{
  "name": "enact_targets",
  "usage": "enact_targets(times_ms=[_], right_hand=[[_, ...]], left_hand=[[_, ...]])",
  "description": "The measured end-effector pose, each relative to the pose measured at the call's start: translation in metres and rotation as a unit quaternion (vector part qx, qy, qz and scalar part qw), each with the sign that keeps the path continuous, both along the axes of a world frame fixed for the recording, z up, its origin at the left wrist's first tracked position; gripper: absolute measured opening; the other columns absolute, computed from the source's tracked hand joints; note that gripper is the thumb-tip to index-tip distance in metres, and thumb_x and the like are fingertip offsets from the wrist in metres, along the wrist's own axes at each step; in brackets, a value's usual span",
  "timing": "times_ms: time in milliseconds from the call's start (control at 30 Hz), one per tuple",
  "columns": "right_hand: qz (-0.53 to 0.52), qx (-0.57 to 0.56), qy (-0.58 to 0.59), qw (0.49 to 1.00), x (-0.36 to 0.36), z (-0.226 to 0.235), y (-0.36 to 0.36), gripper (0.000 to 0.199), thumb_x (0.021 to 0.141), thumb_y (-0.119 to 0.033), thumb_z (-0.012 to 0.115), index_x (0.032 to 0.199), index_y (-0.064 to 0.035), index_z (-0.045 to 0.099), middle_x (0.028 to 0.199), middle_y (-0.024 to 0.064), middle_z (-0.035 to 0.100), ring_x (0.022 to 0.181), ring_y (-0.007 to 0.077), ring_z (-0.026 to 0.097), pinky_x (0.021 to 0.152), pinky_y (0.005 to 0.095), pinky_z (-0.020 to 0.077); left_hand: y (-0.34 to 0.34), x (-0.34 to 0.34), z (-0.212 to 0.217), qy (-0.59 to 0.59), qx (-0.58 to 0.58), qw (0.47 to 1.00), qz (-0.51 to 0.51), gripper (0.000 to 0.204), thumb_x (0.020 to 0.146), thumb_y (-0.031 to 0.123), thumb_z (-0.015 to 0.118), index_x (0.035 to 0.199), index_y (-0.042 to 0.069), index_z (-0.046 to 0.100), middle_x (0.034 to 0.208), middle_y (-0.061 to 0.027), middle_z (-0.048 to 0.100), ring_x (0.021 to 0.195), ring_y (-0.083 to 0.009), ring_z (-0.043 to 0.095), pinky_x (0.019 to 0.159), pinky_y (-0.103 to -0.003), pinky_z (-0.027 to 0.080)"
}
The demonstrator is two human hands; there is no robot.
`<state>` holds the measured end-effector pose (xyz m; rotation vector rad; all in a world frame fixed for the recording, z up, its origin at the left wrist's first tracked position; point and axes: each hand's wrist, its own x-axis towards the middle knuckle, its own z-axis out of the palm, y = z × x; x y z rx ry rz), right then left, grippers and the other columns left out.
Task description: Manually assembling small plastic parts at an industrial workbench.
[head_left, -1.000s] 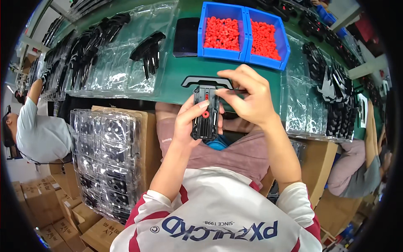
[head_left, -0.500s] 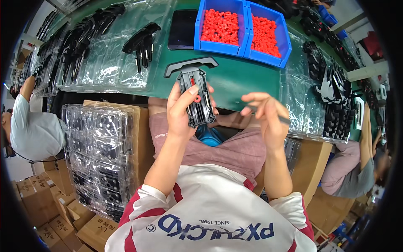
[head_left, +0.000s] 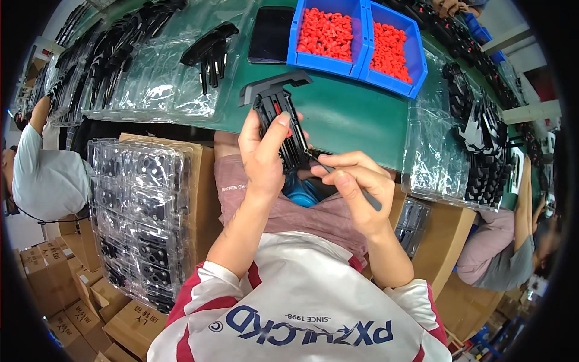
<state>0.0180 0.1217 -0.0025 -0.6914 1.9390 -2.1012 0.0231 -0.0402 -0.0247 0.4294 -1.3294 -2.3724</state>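
1. Left hand [head_left: 263,158]: fingers closed round a black plastic part [head_left: 278,123] with a small red insert, held upright above the lap at the near edge of the green worktable [head_left: 356,117]; the thumb lies across its face.
2. Right hand [head_left: 357,190]: pinched shut on a thin grey tool [head_left: 347,180], whose tip meets the lower edge of the black part.
3. Two blue bins [head_left: 360,55] filled with small red pieces [head_left: 325,33], standing side by side on the far side of the table.
4. Black slab [head_left: 271,35], lying flat just left of the bins.
5. Clear plastic bags [head_left: 154,78] holding black parts, spread over the table at left; more at right.
6. Stack of clear blister trays [head_left: 136,223] on cardboard boxes, at the person's left.
7. Another person's sleeve [head_left: 42,175], far left.
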Motion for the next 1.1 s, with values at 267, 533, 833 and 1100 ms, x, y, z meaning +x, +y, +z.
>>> enact_targets(times_ms=[267, 533, 833, 1100], right_hand=[[-0.029, 0.181, 0.291, 0.939, 0.011, 0.003, -0.024, 0.007, 0.081, 0.003, 0.064, 0.084, 0.0083, 0.068, 0.109, 0.0174, 0.065, 0.086, 0.0256, 0.066, 0.076, 0.0307, 0.0533], [0.008, 0.084, 0.121, 0.989, -0.007, 0.006, -0.016, 0.008, 0.084, 0.002, 0.063, 0.085, 0.0065, 0.069, 0.106, 0.0149, 0.066, 0.085, 0.0208, 0.063, 0.073, 0.0277, 0.0499], [0.066, -0.068, -0.018, 0.995, -0.008, 0.026, -0.012, 0.012, 0.087, 0.002, 0.059, 0.087, 0.0052, 0.07, 0.108, 0.014, 0.066, 0.083, 0.0208, 0.065, 0.072, 0.027, 0.0511], [0.071, -0.054, -0.087, 0.992, -0.008, 0.024, -0.007, 0.01, 0.084, 0.005, 0.06, 0.085, 0.0063, 0.07, 0.107, 0.0163, 0.067, 0.085, 0.0227, 0.068, 0.074, 0.0272, 0.0529]], left_hand=[[0.004, -0.004, 0.005, -0.017, -0.026, 0.994, 0.106, 0.023, 0.092, 0.011, 0.055, 0.113, 0.002, 0.052, 0.092, -0.0136, 0.065, 0.064, -0.0181, 0.062, 0.056, -0.027, 0.054], [-0.006, -0.007, 0.015, 0.003, -0.032, 0.998, 0.053, 0.023, 0.091, 0.008, 0.055, 0.112, 0.002, 0.055, 0.091, -0.0094, 0.064, 0.065, -0.0141, 0.059, 0.059, -0.022, 0.05], [-0.012, -0.01, 0.017, -0.005, 0.082, 0.992, -0.094, 0.029, 0.089, 0.01, 0.051, 0.117, 0.0, 0.052, 0.092, -0.0162, 0.064, 0.069, -0.0207, 0.063, 0.059, -0.028, 0.052], [-0.004, -0.016, 0.014, -0.012, 0.078, 0.988, -0.13, 0.029, 0.089, 0.013, 0.05, 0.115, -0.001, 0.052, 0.092, -0.0166, 0.064, 0.066, -0.0224, 0.062, 0.056, -0.031, 0.053]])
